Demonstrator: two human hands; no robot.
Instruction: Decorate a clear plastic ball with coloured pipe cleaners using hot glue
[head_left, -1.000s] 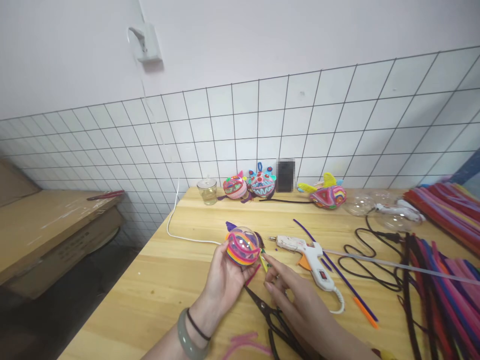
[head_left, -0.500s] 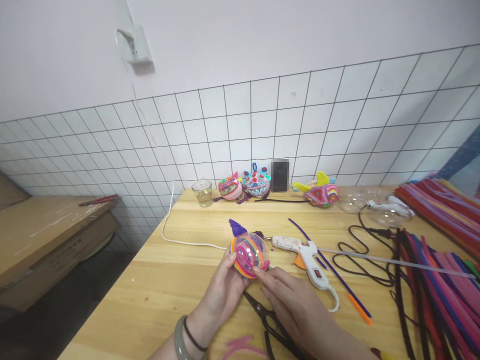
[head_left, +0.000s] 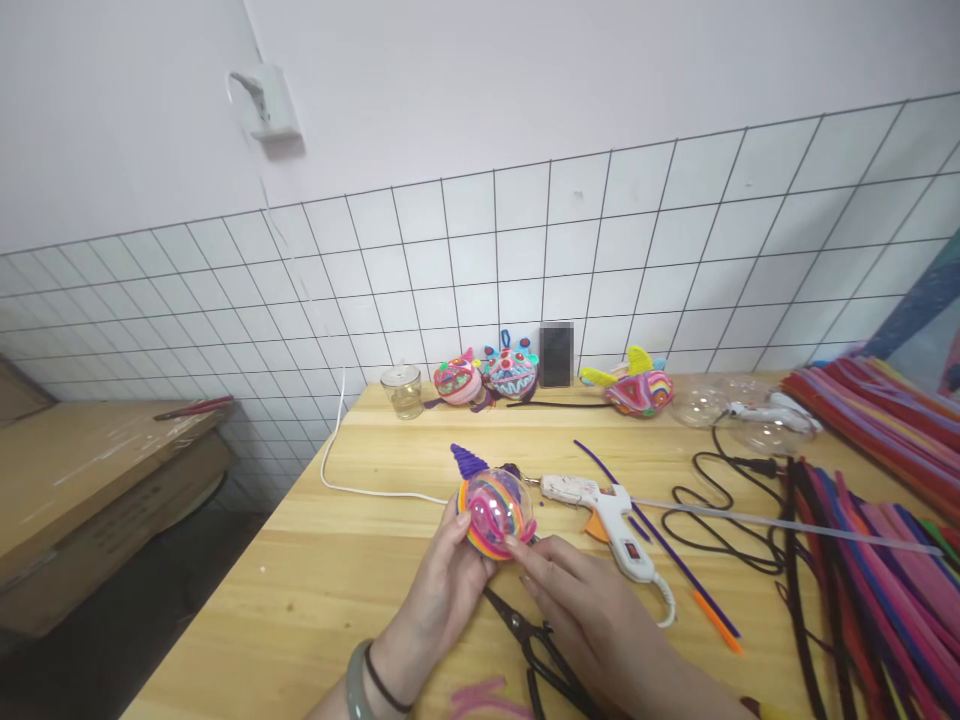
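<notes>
A clear plastic ball wrapped in rainbow pipe cleaners, with a purple spiral horn on top, is held just above the wooden table. My left hand cups it from the left and below, fingers curled around it. My right hand touches its lower right side with the fingertips pressed against it. Black scissors lie on the table right under my hands.
A white glue gun lies right of the ball, with loose pipe cleaners and black cords beyond. Stacks of coloured pipe cleaners fill the right side. Finished figures and a glass jar line the tiled wall. A cardboard box stands left.
My right hand let go of a small yellow-green piece it was pinching and moved onto the ball. The ball has been turned, so the purple horn now points up.
</notes>
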